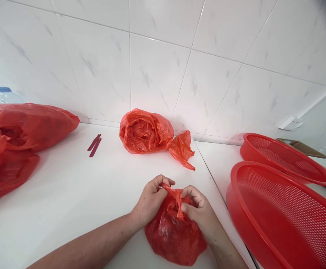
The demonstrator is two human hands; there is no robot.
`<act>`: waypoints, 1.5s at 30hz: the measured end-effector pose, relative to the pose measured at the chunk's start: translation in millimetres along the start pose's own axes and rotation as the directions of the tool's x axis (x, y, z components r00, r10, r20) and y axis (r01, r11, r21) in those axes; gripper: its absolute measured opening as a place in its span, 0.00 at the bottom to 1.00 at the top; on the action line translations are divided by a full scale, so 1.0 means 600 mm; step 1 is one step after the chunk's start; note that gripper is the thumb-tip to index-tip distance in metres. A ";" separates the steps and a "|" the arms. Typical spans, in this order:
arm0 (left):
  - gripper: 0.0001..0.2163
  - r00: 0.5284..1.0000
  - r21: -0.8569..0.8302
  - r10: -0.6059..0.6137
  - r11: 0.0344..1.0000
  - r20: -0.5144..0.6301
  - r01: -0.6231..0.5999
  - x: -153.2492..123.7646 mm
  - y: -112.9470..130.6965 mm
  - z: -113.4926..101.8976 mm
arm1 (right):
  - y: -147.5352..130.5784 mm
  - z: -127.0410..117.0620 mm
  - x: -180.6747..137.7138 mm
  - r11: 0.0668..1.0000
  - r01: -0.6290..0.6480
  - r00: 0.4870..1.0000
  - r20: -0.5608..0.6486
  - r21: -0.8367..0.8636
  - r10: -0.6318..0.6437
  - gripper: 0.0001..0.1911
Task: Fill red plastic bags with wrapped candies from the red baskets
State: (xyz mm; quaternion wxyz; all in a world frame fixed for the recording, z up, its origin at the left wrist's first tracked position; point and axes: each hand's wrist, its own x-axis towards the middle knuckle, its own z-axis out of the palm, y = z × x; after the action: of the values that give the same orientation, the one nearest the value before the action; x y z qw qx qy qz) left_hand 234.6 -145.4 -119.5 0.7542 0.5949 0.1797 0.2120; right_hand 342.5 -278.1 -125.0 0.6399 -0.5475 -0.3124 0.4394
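A red plastic bag (176, 243) is being held on the white counter (67, 186), at the near edge of the view and directly between the two forearms. Its body is being filled out by dark contents, which are being blurred by the plastic and cannot be told apart. The gathered top of the bag is being gripped by both hands: a twisted strand is being pinched between thumb and fingers by the left hand (153, 196), while the same gathered plastic is being held lower down, close to the bag's body, between the thumb and curled forefinger of the right hand (198, 207). Beyond the hands, a bulky bundle of red plastic (147, 132) is being supported by the counter near the tiled wall (163, 74), its folds being turned toward the viewer, with a crumpled red piece (182, 147) being seen just beside it on the right. To the left of the bundle, two dark red strips (95, 145) are being shown lying together. The far left is being taken up by large red bags (45, 123), behind which a clear bottle (10, 96) with a blue cap is being partly hidden. On the right, a large red mesh-sided basket (275, 213) is being seen nearest, and a second red basket (245, 149) is being partly covered by it. Farther back, a brown box (305, 147) is being glimpsed below a white socket strip (291, 123).
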 end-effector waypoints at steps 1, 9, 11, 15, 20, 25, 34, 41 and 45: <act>0.04 1.000 0.007 0.000 1.000 0.011 -0.001 0.000 0.002 -0.001 | -0.004 0.002 -0.001 1.000 0.012 1.000 -0.012 -0.029 -0.012 0.12; 0.04 0.984 0.117 -0.030 0.993 0.175 0.010 0.002 -0.007 -0.008 | -0.006 -0.009 0.005 0.925 0.032 0.974 -0.194 -0.377 -0.113 0.18; 0.04 0.981 0.089 -0.021 0.996 0.195 0.004 0.000 -0.005 -0.005 | -0.001 -0.012 0.008 0.883 -0.010 0.947 -0.288 -0.470 -0.143 0.15; 0.04 0.972 0.075 -0.002 0.997 0.235 -0.016 -0.009 0.000 0.007 | 0.003 -0.011 0.012 0.848 -0.044 0.912 -0.368 -0.528 -0.181 0.05; 0.05 0.970 0.172 -0.004 0.984 0.243 -0.039 -0.016 -0.003 0.014 | -0.001 -0.007 0.011 0.904 -0.068 0.924 -0.369 -0.422 -0.103 0.05; 0.10 0.967 0.188 -0.012 0.981 0.253 -0.037 -0.015 -0.010 0.012 | -0.006 -0.010 0.009 0.924 -0.036 0.934 -0.341 -0.381 -0.105 0.11; 0.08 0.991 0.281 0.024 0.958 0.128 -0.060 -0.006 -0.018 0.005 | -0.011 -0.029 0.004 0.978 0.081 0.971 -0.237 0.194 -0.033 0.12; 0.09 0.922 0.488 0.354 0.783 0.158 -0.385 0.004 0.012 -0.014 | -0.002 -0.051 0.018 0.994 0.103 0.886 -0.459 0.044 -0.071 0.11; 0.13 0.901 0.528 0.388 0.732 0.195 -0.430 -0.003 0.034 -0.034 | -0.002 -0.057 0.026 0.946 0.084 0.813 -0.527 -0.314 -0.247 0.13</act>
State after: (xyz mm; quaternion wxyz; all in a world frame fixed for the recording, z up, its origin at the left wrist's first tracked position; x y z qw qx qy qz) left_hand 220.6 -125.6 -104.3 0.4874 0.8208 0.0712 0.2892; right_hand 379.2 -278.5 -132.3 0.6567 -0.7058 -0.2164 0.1539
